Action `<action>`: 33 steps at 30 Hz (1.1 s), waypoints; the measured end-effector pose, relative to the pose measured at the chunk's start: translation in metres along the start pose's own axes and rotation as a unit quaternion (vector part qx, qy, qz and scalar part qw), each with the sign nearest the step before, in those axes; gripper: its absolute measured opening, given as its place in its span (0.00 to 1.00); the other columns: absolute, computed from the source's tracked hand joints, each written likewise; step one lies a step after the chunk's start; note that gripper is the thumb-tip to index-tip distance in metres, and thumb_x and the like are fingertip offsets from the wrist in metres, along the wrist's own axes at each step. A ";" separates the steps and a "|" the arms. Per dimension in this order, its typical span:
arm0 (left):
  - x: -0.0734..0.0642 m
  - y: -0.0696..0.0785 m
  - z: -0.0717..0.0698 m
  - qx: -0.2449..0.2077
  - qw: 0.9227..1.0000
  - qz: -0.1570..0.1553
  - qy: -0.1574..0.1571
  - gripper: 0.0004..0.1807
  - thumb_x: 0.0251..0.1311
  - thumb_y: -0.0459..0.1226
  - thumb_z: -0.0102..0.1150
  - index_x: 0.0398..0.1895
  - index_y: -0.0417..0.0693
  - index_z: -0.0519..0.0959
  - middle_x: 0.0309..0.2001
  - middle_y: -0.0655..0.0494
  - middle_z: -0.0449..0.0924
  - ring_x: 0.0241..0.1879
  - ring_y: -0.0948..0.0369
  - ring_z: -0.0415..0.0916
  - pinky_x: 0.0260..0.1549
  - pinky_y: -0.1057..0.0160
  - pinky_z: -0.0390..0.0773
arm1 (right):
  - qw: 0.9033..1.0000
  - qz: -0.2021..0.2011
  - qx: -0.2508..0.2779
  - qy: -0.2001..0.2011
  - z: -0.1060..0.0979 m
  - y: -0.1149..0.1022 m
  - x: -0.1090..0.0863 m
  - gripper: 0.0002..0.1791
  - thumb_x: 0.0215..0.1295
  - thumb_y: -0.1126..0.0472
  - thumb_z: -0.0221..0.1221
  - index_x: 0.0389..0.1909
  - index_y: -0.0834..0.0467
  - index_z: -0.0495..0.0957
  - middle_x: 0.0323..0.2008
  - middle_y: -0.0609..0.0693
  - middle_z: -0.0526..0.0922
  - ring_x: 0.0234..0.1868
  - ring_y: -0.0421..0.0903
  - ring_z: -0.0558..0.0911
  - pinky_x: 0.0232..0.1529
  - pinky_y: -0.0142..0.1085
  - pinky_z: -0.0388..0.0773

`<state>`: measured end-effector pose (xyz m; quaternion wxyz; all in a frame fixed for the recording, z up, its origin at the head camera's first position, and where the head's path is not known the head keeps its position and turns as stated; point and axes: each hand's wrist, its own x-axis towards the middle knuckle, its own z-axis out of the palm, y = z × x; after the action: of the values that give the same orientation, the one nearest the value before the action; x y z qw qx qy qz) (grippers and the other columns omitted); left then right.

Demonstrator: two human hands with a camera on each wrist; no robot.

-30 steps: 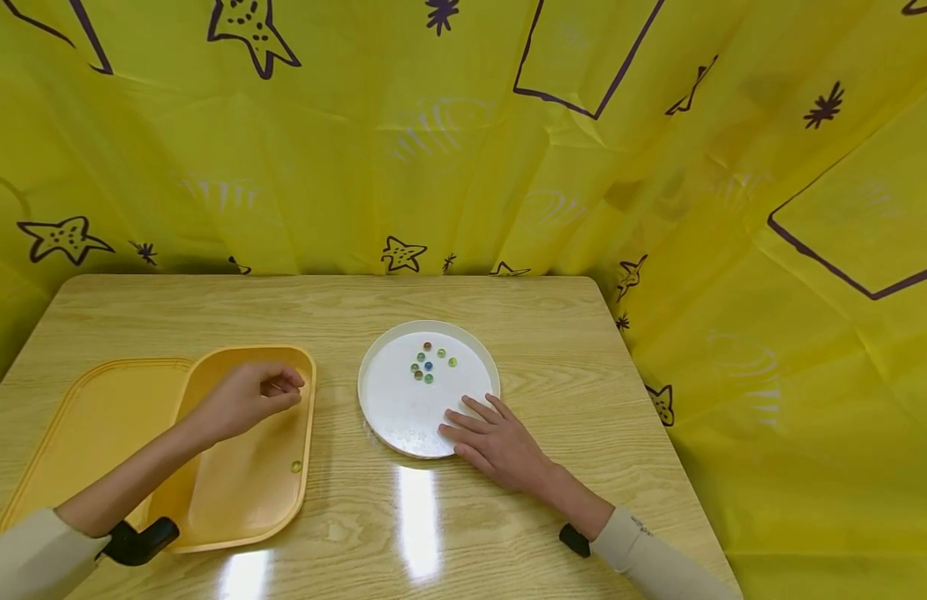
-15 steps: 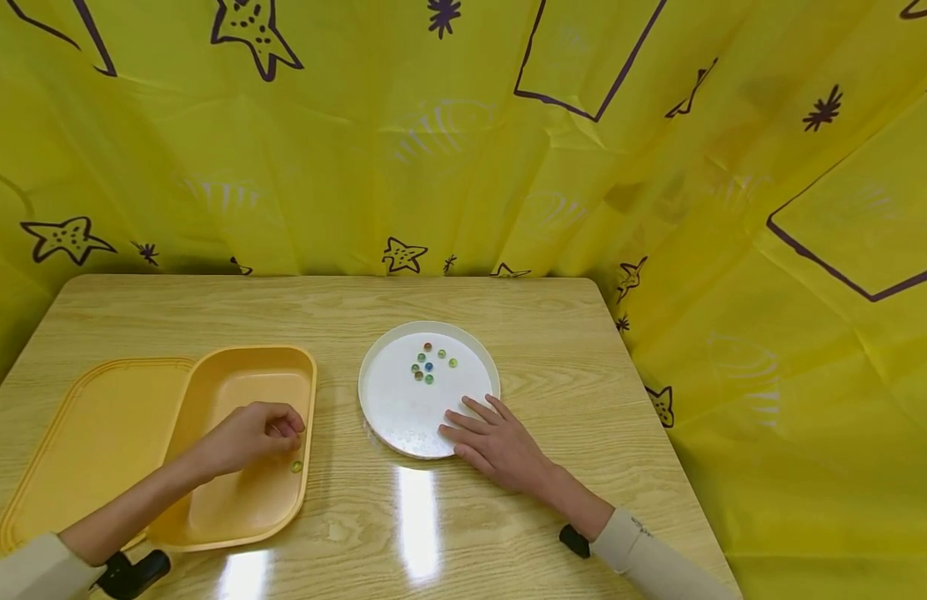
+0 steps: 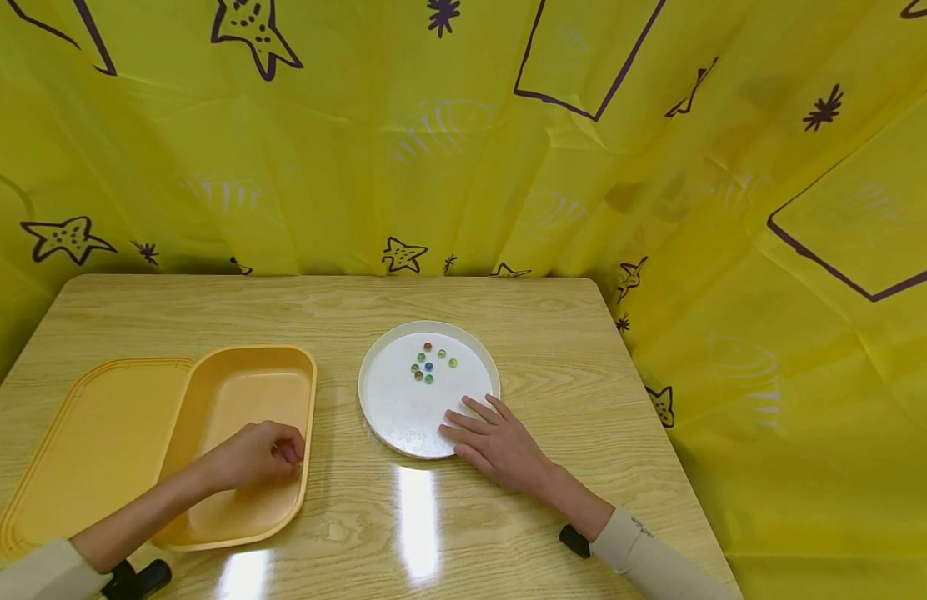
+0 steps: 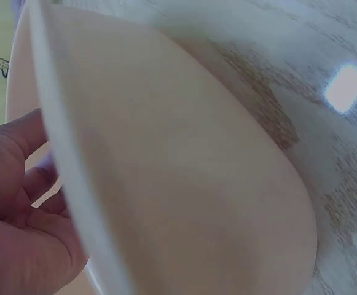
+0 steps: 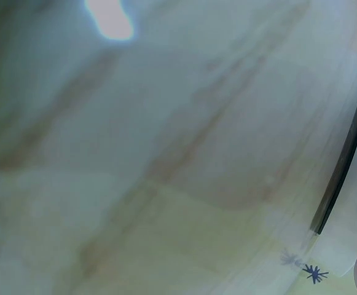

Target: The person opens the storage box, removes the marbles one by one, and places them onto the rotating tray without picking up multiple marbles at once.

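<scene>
My left hand (image 3: 257,454) reaches down into the right part of a yellow plastic container (image 3: 261,383), palm inward. Its curled fingers and thumb are low by the right wall, over the spot where a yellow-green marble lay; the marble is hidden, so I cannot tell if they pinch it. In the left wrist view this hand (image 4: 27,203) is behind the container's pale rim (image 4: 74,160), fingertips hidden. My right hand (image 3: 501,442) rests with spread fingers on the near right edge of a round white tray (image 3: 403,417). Several glass marbles (image 3: 429,367) lie grouped toward the tray's back.
The container's matching yellow lid (image 3: 96,442) lies flat against its left side. Both stand on a wood-grain table (image 3: 553,358), with the tray to their right. A yellow patterned curtain (image 3: 321,167) hangs behind the table and along its right side.
My left hand has moved down and toward me inside the container, coming over the yellow-green marble, which has gone out of sight. The right hand and the tray with its marbles have stayed put.
</scene>
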<state>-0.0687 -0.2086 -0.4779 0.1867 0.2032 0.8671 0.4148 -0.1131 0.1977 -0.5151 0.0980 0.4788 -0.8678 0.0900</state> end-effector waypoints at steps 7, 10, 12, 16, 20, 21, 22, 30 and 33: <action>-0.001 0.001 0.001 0.005 1.000 0.008 -0.012 0.10 0.49 0.27 0.70 0.27 0.47 0.77 0.26 0.64 0.75 0.28 0.69 0.72 0.29 0.67 0.76 | 1.000 0.002 0.000 -0.002 0.001 0.000 0.000 0.30 0.82 0.43 0.30 0.66 0.46 0.76 0.66 0.44 0.74 0.73 0.50 0.63 0.70 0.54 0.54; -0.001 0.002 0.000 -0.001 1.000 0.010 -0.020 0.09 0.50 0.26 0.69 0.26 0.47 0.78 0.25 0.64 0.76 0.27 0.69 0.72 0.28 0.67 0.76 | 1.000 0.002 0.003 -0.001 0.001 0.000 0.000 0.30 0.82 0.43 0.30 0.66 0.46 0.76 0.66 0.44 0.74 0.73 0.50 0.63 0.70 0.54 0.54; -0.001 0.002 0.000 -0.004 1.000 0.012 -0.026 0.09 0.50 0.26 0.69 0.25 0.47 0.79 0.25 0.65 0.76 0.26 0.69 0.72 0.27 0.67 0.76 | 1.000 0.002 0.004 0.001 0.001 0.000 0.000 0.30 0.82 0.43 0.30 0.66 0.46 0.76 0.66 0.44 0.74 0.73 0.50 0.63 0.70 0.54 0.54; -0.001 0.000 -0.001 -0.011 0.999 0.015 -0.044 0.09 0.50 0.25 0.67 0.24 0.47 0.80 0.24 0.65 0.77 0.25 0.69 0.71 0.26 0.68 0.75 | 1.000 0.000 0.000 0.001 0.001 0.001 0.000 0.30 0.82 0.43 0.30 0.66 0.46 0.76 0.66 0.44 0.74 0.72 0.51 0.64 0.70 0.54 0.54; -0.001 -0.002 -0.001 -0.011 0.998 0.019 -0.056 0.08 0.49 0.25 0.66 0.24 0.48 0.80 0.24 0.66 0.76 0.25 0.69 0.71 0.25 0.68 0.74 | 1.000 0.000 -0.003 0.000 0.000 0.000 0.001 0.30 0.82 0.43 0.30 0.66 0.46 0.76 0.66 0.44 0.74 0.72 0.51 0.64 0.70 0.54 0.54; 0.000 -0.002 -0.002 -0.010 0.998 0.019 -0.056 0.09 0.50 0.25 0.65 0.24 0.48 0.80 0.24 0.66 0.76 0.25 0.70 0.70 0.25 0.68 0.74 | 1.000 0.001 -0.002 0.000 0.000 0.000 0.001 0.30 0.82 0.43 0.30 0.66 0.46 0.76 0.66 0.44 0.74 0.72 0.51 0.64 0.70 0.54 0.54; 0.000 -0.002 -0.002 -0.008 0.998 0.020 -0.055 0.09 0.50 0.25 0.65 0.24 0.49 0.80 0.24 0.67 0.76 0.25 0.70 0.70 0.25 0.68 0.74 | 1.000 0.002 0.000 -0.001 0.000 0.000 0.001 0.30 0.82 0.43 0.30 0.66 0.46 0.76 0.66 0.44 0.74 0.72 0.51 0.64 0.70 0.54 0.54; 0.003 0.004 -0.011 -0.007 0.999 0.032 -0.042 0.09 0.51 0.26 0.63 0.26 0.51 0.81 0.26 0.67 0.78 0.28 0.69 0.74 0.29 0.67 0.77 | 1.000 0.002 0.002 0.002 -0.001 0.000 0.000 0.29 0.82 0.43 0.31 0.66 0.47 0.77 0.66 0.44 0.74 0.72 0.51 0.64 0.70 0.54 0.55; 0.003 0.008 -0.019 -0.008 0.999 0.036 -0.029 0.07 0.54 0.27 0.64 0.29 0.49 0.82 0.28 0.66 0.80 0.30 0.69 0.76 0.30 0.66 0.78 | 1.000 0.001 -0.001 0.002 -0.001 0.000 0.000 0.30 0.82 0.43 0.31 0.66 0.47 0.77 0.66 0.44 0.74 0.72 0.51 0.64 0.70 0.54 0.55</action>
<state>-0.0788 -0.2142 -0.4608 0.1983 0.2443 0.8503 0.4219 -0.1129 0.1973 -0.5142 0.1002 0.4776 -0.8682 0.0902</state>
